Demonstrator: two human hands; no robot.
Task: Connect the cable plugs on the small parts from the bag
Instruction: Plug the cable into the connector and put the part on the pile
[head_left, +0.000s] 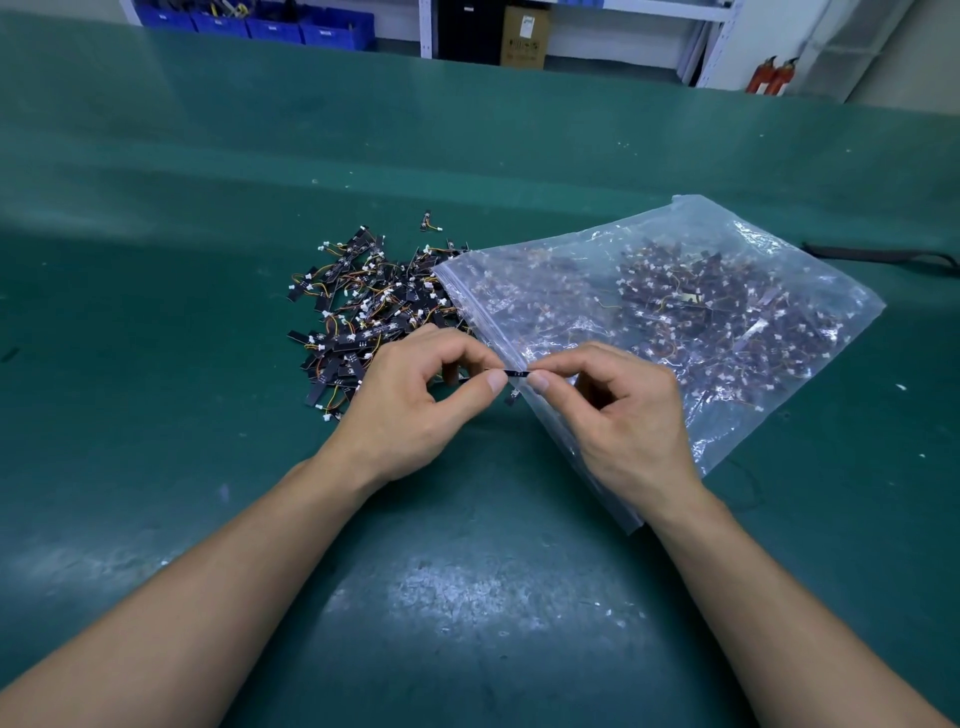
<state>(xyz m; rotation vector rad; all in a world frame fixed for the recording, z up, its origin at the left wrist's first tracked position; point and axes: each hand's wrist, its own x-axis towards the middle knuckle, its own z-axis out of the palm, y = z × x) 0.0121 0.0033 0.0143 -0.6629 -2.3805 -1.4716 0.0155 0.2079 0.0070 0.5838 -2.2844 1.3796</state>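
Both hands are pinching 1 small black part (511, 372) between them. Left hand (410, 400) has thumb and forefinger on its left end, right hand (618, 410) the same on its right end, other fingers curled. I can't tell if any plug is seated, too small.

From my view the part overlaps the zip edge of the clear bag (675, 312), which lies on the green table (467, 597), full of parts. Loose pile (363, 312) is spilled at the bag's mouth, just beyond the left hand. 1 stray part (427, 222) lies past the pile.

Far side: blue bins (291, 23), cardboard box (524, 36), 2 red extinguishers (769, 78).
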